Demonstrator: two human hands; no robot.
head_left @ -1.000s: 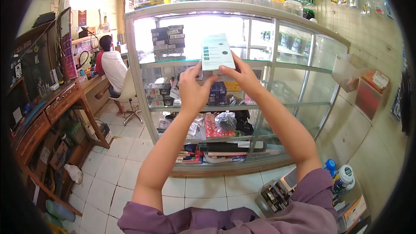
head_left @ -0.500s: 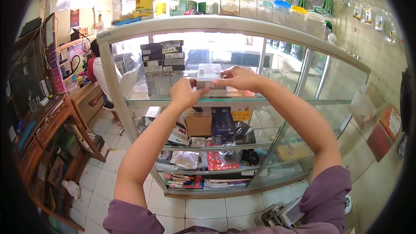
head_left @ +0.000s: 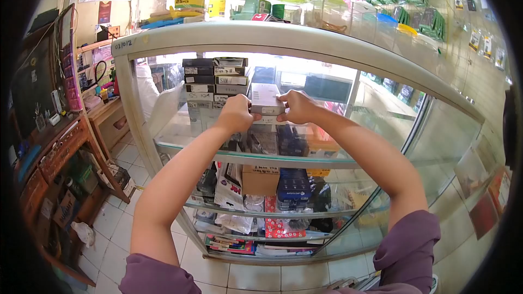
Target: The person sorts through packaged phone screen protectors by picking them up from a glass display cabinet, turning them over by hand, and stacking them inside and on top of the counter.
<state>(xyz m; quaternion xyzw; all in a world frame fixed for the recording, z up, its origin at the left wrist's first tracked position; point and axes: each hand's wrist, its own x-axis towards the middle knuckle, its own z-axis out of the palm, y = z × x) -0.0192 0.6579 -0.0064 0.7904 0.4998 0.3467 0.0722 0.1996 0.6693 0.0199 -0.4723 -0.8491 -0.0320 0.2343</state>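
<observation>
- Holding the pale box [head_left: 265,92] level, the two hands have it inside the cabinet, just right of the stack of boxes [head_left: 200,83], as the wearer sees it.
- The left hand [head_left: 237,112] closes on the box's near left corner, between it and the stack; whether its knuckles touch the stack, I cannot tell.
- The right hand [head_left: 297,108] pinches the opposite near corner, on the side away from the stack, thumb low on the front face.
- Whether the pale box bears on something beneath it or hangs from the fingers is unclear; the hands hide much of its underside.
- Edges: the top rail [head_left: 294,37] crosses above the stack, the left post [head_left: 129,84] stands to its left, and the glass shelf's front edge [head_left: 305,160] runs below it, under both forearms.
- Room looks tighter on the stack side, where the left hand fits closely; further right of the stack, the right arm has a wider gap before the glass door's metal edge [head_left: 409,130].
- Below the stack's level and to its right sit a brown carton [head_left: 260,179] and blue boxes [head_left: 293,187].
</observation>
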